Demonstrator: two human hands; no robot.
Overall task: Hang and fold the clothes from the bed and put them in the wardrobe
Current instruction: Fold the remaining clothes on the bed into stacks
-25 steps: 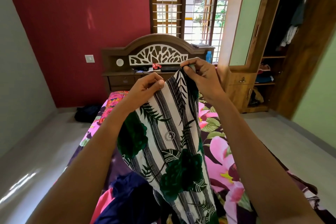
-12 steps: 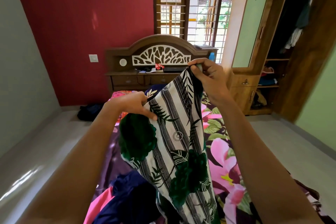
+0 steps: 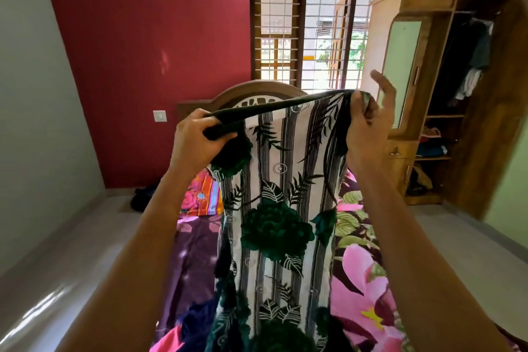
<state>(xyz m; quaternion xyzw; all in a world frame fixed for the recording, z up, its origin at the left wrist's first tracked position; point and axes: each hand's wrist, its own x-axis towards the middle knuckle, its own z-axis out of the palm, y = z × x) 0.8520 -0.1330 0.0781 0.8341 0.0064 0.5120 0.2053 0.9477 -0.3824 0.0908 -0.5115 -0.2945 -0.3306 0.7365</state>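
The bed stretches away from me, and I place everything else by it. The wardrobe stands off the bed's right side, level with its head end, with its door open and clothes on its rail.

Above the middle of the bed I hold the printed garment up in the air. Its long axis hangs straight down, and its lower end reaches the clothes pile at the bed's foot end. Its dark top edge runs crosswise over the bed, stretched between my hands and a little higher toward the bed's right side.

My left hand grips one end of that edge in a closed fist. My right hand pinches the other corner, with a finger or two raised free. It is the hand on the wardrobe side, so I judge that carrying the garment over would lead with the right hand.
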